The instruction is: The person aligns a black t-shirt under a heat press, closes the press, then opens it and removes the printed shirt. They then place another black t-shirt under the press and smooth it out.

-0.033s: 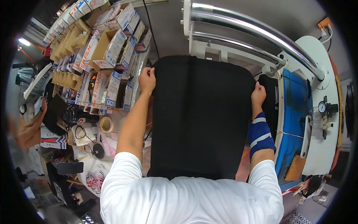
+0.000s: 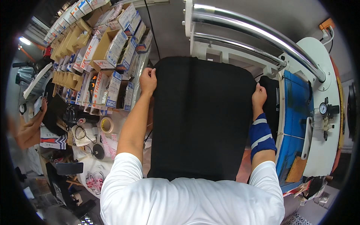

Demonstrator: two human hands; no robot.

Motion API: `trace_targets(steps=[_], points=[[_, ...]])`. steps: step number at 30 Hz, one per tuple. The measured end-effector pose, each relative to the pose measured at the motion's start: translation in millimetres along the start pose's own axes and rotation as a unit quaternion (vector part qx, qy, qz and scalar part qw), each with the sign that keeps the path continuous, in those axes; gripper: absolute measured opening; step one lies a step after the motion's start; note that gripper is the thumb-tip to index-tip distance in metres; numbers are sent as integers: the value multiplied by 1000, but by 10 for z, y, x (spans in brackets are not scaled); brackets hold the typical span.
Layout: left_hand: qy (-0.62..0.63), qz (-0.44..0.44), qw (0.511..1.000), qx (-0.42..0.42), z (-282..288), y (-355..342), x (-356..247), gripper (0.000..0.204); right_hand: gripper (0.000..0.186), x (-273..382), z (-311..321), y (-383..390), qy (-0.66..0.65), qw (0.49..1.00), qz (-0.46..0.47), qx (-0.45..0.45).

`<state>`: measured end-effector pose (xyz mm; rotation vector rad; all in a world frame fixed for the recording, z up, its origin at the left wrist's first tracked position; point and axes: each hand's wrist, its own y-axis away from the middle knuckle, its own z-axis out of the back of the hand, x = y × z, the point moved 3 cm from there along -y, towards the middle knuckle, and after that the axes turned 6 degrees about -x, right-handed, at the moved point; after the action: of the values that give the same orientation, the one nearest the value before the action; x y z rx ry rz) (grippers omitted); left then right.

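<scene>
A large black cloth lies smooth and flat in front of me, apparently over a board with rounded far corners; any support under it is hidden. At the far left corner of the cloth, my left hand is closed with its fingers pinching the edge. Farther down the opposite side, my right hand pinches the right edge in the same way. A blue band with pale stripes wraps my right forearm.
A white machine frame with chrome bars spans the far right. Near it stand a blue panel and a pressure gauge. Stacked cardboard boxes fill the left. A tape roll and another person's arm show there too.
</scene>
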<state>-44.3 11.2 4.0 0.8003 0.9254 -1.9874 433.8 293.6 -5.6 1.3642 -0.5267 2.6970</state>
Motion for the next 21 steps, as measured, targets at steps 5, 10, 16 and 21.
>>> trace_targets(steps=[5, 10, 16, 21], points=[[-44, -12, 998, 38, -11, 116, -78, 26, 32, 26, 148, 142, 91, 994, 50, 33], [164, 108, 950, 243, 634, 1129, 408, 43, 33, -100, 959, 1216, -51, 992, 27, 117], [335, 443, 762, 333, 1917, 2790, 627, 45, 49, -822, 2306, 2786, -253, 854, -369, 267], [319, 437, 755, 369, 2347, 3129, 849, 32, 41, -997, 2743, 3020, -328, 813, -396, 273]])
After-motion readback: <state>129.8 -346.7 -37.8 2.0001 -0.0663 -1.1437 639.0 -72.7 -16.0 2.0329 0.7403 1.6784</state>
